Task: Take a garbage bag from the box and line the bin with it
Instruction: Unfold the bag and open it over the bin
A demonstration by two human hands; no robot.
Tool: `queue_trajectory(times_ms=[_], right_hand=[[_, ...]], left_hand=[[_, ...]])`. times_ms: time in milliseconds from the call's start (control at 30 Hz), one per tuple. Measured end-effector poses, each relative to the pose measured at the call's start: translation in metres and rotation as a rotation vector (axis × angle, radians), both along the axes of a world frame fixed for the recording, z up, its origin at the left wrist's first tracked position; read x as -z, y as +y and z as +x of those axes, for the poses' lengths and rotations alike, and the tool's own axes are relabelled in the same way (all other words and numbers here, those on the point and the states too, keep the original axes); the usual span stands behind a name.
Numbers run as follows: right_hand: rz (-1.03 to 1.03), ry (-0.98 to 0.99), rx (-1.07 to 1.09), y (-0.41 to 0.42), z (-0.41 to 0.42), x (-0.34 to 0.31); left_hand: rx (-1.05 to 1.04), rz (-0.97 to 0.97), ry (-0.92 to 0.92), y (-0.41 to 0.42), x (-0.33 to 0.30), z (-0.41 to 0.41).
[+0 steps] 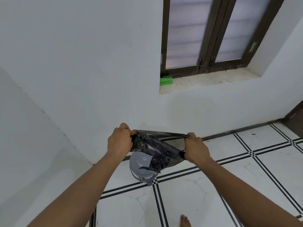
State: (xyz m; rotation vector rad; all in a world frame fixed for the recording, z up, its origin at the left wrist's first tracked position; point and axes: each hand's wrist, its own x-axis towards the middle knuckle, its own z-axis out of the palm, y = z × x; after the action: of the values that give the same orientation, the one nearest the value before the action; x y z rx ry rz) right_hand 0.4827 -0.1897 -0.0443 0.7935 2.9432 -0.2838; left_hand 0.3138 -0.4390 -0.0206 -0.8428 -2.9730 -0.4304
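A black garbage bag is stretched between my two hands above a grey pedal bin that stands on the floor by the wall. My left hand grips the bag's left edge, and my right hand grips its right edge. The bag's mouth is pulled partly apart and its crumpled body hangs down over the bin's closed lid. The green box lies on the left end of the window sill, well above and behind the bin.
A white wall runs behind the bin, with a corner to the left. The recessed window sill sits up right under a dark-framed window. The tiled floor spreads to the right, and my bare foot shows at the bottom.
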Motion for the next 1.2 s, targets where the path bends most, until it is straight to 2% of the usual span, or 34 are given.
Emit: queue_trajectory(times_ms=[100, 200, 267, 333, 367, 400, 467, 600, 667, 767, 833, 900, 967, 1067, 1133, 1200], right_hand=[[0.034, -0.007, 0.095, 0.000, 0.000, -0.001], [-0.157, 0.067, 0.232, 0.004, -0.006, -0.006], [-0.499, 0.243, 0.448, 0.005, -0.011, -0.013], [-1.059, 0.526, 0.811, 0.007, -0.018, -0.021], [-1.342, 0.616, 0.947, 0.011, -0.021, -0.022], [-1.524, 0.672, 1.033, 0.015, -0.024, -0.020], [-1.621, 0.678, 1.079, 0.019, -0.027, -0.016], [-1.455, 0.537, 0.865, 0.013, -0.023, -0.030], [-1.307, 0.437, 0.619, 0.011, -0.017, -0.035], [-1.160, 0.255, 0.277, 0.005, -0.010, -0.037], [-1.077, 0.175, 0.225, 0.007, -0.008, -0.030], [-0.931, 0.097, 0.195, 0.009, -0.008, -0.024], [-0.730, 0.003, 0.136, 0.006, -0.008, -0.025], [-0.441, -0.124, -0.047, -0.005, -0.009, -0.034], [-0.416, -0.148, -0.053, -0.012, -0.014, -0.035], [-0.489, -0.057, 0.062, -0.011, -0.019, -0.033]], left_hand=[[0.048, -0.066, 0.049, -0.003, 0.000, 0.004], [0.215, -0.055, 0.164, -0.008, 0.002, 0.009], [0.464, -0.111, 0.266, -0.011, 0.011, 0.017], [0.603, -0.185, 0.311, -0.013, 0.019, 0.025], [0.608, -0.204, 0.305, -0.012, 0.022, 0.029], [0.597, -0.200, 0.307, -0.011, 0.025, 0.030], [0.511, -0.221, 0.267, -0.010, 0.029, 0.030], [0.171, -0.155, 0.043, -0.007, 0.024, 0.031], [-0.049, -0.097, -0.046, -0.003, 0.017, 0.030], [-0.334, 0.052, -0.332, 0.007, -0.002, 0.027], [-0.465, 0.172, -0.440, 0.011, -0.009, 0.023], [-0.564, 0.238, -0.439, 0.012, -0.011, 0.017], [-0.610, 0.241, -0.397, 0.011, -0.011, 0.012], [-0.537, 0.153, -0.319, 0.010, -0.008, 0.013], [-0.430, 0.118, -0.224, 0.010, 0.001, 0.018], [-0.333, 0.130, -0.143, 0.008, 0.014, 0.020]])
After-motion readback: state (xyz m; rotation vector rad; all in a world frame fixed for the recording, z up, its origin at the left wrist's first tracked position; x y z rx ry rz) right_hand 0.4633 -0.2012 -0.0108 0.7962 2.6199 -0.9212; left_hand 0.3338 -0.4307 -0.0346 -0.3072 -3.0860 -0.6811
